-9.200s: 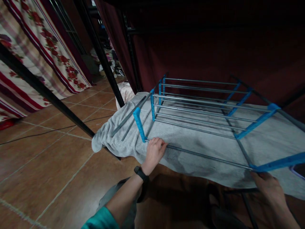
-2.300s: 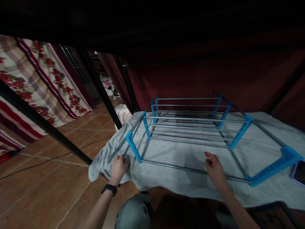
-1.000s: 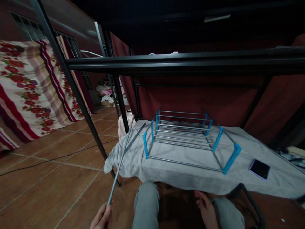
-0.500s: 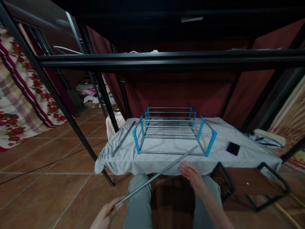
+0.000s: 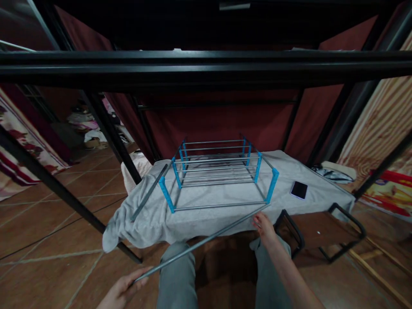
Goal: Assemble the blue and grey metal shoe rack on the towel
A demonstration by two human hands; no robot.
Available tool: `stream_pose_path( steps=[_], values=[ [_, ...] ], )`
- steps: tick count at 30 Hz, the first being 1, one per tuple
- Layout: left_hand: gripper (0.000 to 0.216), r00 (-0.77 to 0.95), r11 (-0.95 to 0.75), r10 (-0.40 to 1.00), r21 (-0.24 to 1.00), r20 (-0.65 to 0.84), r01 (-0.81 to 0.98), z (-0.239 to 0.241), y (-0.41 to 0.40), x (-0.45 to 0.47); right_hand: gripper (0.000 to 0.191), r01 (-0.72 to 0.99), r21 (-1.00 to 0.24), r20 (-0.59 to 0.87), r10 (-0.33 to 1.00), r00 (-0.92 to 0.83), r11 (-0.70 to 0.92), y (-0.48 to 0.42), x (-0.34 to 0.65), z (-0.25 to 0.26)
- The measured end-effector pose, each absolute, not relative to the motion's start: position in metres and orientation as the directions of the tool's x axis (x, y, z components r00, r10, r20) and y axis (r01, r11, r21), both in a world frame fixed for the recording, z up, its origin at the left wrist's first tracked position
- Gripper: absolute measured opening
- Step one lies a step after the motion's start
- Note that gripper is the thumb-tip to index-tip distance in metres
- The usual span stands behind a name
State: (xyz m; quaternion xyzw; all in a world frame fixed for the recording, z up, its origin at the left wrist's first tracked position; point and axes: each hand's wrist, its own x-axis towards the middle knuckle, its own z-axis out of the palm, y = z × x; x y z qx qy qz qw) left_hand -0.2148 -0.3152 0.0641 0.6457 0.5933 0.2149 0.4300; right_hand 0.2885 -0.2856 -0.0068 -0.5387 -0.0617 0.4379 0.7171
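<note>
My left hand is closed around the near end of a long thin grey metal rod. The rod slants up and away to the right, its far end in front of the rack's near right corner; whether they touch I cannot tell. Just below that far end is my right hand, fingers loosely bent and apart, not wrapped round the rod. On a grey cloth-covered surface stands a rack of metal rods with blue plastic uprights. A second, loose grey bar lies to its left.
A dark phone-like device lies right of the rack. Black frame bars cross above and slope down at the left. A brown stool-like piece with black tubular sides stands at the right, wooden strips below it.
The view has shifted to the right. The rod's far end has come down to the rack's near right corner. My right hand's fingers have bent from stretched out and moved close under the rod.
</note>
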Motion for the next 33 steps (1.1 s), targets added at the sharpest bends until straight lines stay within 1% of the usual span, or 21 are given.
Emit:
stream_pose_path(
  steps=[3,6,8,11,13,15,16,17,19,22,24,25,28,33],
  values=[
    [0.065,0.209,0.081,0.95,0.83,-0.231,0.552,0.068,-0.299,-0.207,0.018,-0.663,-0.748,-0.359,0.814,0.457,0.042,-0.278,0.298,-0.007],
    [0.059,0.192,0.102,0.956,0.864,-0.223,0.493,0.075,-0.283,-0.196,0.016,-0.728,-0.683,-0.337,0.858,0.388,0.061,-0.264,0.311,-0.001],
    [0.054,0.174,0.128,0.958,0.88,-0.229,0.458,0.081,-0.271,-0.189,0.012,-0.724,-0.686,-0.326,0.86,0.394,0.072,-0.253,0.321,0.001],
    [0.051,0.091,0.162,0.973,0.91,-0.211,0.382,0.084,-0.252,-0.181,0.015,-0.683,-0.727,-0.314,0.85,0.423,0.071,-0.234,0.333,0.0],
    [0.052,-0.008,0.169,0.985,0.952,-0.172,0.257,0.076,-0.239,-0.172,0.015,-0.672,-0.738,-0.315,0.844,0.434,0.07,-0.22,0.34,-0.005],
    [0.048,-0.095,0.148,0.985,0.988,-0.143,0.042,0.063,-0.226,-0.158,0.01,-0.68,-0.73,-0.341,0.826,0.449,0.067,-0.206,0.346,-0.01],
    [0.045,-0.11,0.137,0.983,0.987,-0.146,-0.082,0.055,-0.219,-0.148,0.008,-0.686,-0.725,-0.362,0.81,0.462,0.067,-0.199,0.35,-0.013],
    [0.043,-0.128,0.139,0.978,0.971,-0.165,-0.193,0.048,-0.213,-0.136,0.007,-0.691,-0.72,-0.385,0.787,0.482,0.07,-0.192,0.354,-0.016],
    [0.037,-0.164,0.178,0.954,0.915,-0.251,-0.362,0.036,-0.199,-0.11,0.01,-0.696,-0.713,-0.431,0.734,0.525,0.079,-0.179,0.363,-0.02],
    [0.03,-0.166,0.208,0.926,0.827,-0.338,-0.523,0.026,-0.175,-0.068,0.015,-0.689,-0.717,-0.464,0.666,0.584,0.104,-0.161,0.378,-0.027],
    [0.027,-0.177,0.215,0.908,0.783,-0.381,-0.584,0.024,-0.157,-0.043,0.017,-0.691,-0.713,-0.475,0.646,0.598,0.116,-0.151,0.387,-0.032],
    [0.026,-0.167,0.209,0.912,0.774,-0.375,-0.598,0.022,-0.148,-0.031,0.018,-0.689,-0.716,-0.483,0.631,0.608,0.116,-0.146,0.391,-0.035],
    [0.03,-0.145,0.165,0.939,0.778,-0.312,-0.606,0.017,-0.119,0.0,0.021,-0.671,-0.733,-0.482,0.612,0.627,0.11,-0.133,0.404,-0.047],
    [0.043,-0.11,0.138,0.965,0.822,-0.236,-0.553,0.003,-0.078,0.034,0.022,-0.626,-0.773,-0.47,0.572,0.673,0.101,-0.119,0.423,-0.07]
  ],
)
